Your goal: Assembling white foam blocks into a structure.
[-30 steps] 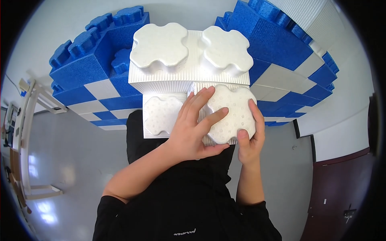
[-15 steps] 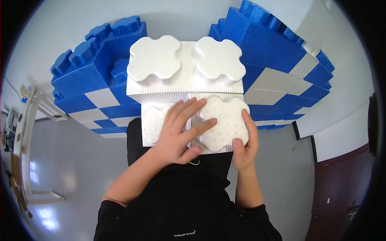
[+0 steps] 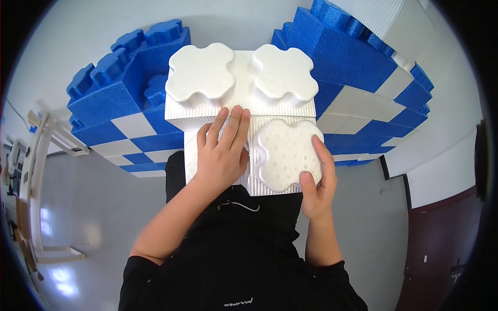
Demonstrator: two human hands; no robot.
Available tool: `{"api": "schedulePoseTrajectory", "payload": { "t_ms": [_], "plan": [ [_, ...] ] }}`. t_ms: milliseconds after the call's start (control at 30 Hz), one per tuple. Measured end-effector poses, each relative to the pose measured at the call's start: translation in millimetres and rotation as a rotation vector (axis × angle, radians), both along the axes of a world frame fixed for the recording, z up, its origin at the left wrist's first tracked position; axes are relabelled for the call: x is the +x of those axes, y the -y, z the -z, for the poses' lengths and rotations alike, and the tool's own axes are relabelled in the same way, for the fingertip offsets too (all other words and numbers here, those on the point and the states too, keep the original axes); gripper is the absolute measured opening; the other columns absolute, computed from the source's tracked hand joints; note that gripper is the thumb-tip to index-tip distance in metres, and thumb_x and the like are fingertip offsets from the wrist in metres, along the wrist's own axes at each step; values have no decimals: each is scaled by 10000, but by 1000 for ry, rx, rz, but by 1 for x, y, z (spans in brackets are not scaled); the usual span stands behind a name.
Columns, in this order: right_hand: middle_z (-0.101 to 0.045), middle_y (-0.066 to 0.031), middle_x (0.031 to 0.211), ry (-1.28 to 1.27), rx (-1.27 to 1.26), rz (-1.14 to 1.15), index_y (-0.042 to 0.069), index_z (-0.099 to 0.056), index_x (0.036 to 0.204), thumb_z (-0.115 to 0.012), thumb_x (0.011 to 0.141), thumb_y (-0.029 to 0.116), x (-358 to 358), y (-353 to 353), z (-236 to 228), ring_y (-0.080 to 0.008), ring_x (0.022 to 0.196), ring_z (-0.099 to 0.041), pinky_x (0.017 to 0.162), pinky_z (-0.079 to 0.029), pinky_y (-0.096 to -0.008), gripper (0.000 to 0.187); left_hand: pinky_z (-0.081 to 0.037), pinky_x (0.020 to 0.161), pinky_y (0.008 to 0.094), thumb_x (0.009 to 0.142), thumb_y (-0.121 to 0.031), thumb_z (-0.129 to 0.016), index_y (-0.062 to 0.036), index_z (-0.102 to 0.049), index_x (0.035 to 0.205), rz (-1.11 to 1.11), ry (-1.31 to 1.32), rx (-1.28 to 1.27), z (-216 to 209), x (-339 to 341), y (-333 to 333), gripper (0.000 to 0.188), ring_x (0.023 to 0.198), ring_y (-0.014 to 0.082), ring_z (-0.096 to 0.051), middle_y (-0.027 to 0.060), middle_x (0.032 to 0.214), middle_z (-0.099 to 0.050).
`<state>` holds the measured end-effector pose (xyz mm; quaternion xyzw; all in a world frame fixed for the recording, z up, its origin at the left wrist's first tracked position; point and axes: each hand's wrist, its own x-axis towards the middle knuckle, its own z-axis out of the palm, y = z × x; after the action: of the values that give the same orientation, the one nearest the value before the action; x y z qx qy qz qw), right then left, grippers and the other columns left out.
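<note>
Before me is a large white toy building block (image 3: 244, 72) with two smooth clover-shaped studs on top. On its near side sits a smaller white block (image 3: 290, 155), its single stud covered in small round dimples. My right hand (image 3: 319, 189) grips that stud's right edge, thumb on the near side, fingers along the right flank. Left of it, my left hand (image 3: 220, 155) lies with fingers stretched forward over another white block (image 3: 191, 150), mostly hidden beneath it. Its fingertips reach the front edge of the two-stud block.
Blue-and-white block walls rise at the left (image 3: 98, 103) and right (image 3: 353, 62), with blue studs on top. A white wooden frame (image 3: 39, 197) stands at far left. A dark red door (image 3: 441, 254) is at lower right, beyond the grey floor (image 3: 363, 233).
My left hand has moved left off the dimpled stud onto the neighbouring block, its fingers now closer together. My right hand keeps its hold on the dimpled stud.
</note>
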<state>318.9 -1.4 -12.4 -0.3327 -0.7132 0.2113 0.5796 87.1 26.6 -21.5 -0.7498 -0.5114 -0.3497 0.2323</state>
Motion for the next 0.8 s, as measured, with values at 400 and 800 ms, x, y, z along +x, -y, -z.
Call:
{"api": "schedulePoseTrajectory", "payload": {
  "t_ms": [400, 800],
  "plan": [
    [-412, -317, 1500, 394, 221, 300, -4, -593, 1345, -740, 842, 217, -19, 27, -55, -478, 1360, -398, 1130, -308, -557, 569, -424, 1060, 489, 761, -69, -677, -51, -587, 1399, 127, 59, -87, -2, -11, 6, 645, 1335, 359, -504, 159, 1440, -543],
    [-341, -281, 1594, 824, 157, 477, 95, -514, 1487, -840, 665, 586, -37, 15, -59, -569, 1243, -489, 947, -459, -630, 1011, -203, 1193, 646, 809, -496, -755, -143, -478, 1524, -107, -44, -370, 42, -41, 42, 844, 1495, 399, -338, 184, 1600, -392]
  ]
}}
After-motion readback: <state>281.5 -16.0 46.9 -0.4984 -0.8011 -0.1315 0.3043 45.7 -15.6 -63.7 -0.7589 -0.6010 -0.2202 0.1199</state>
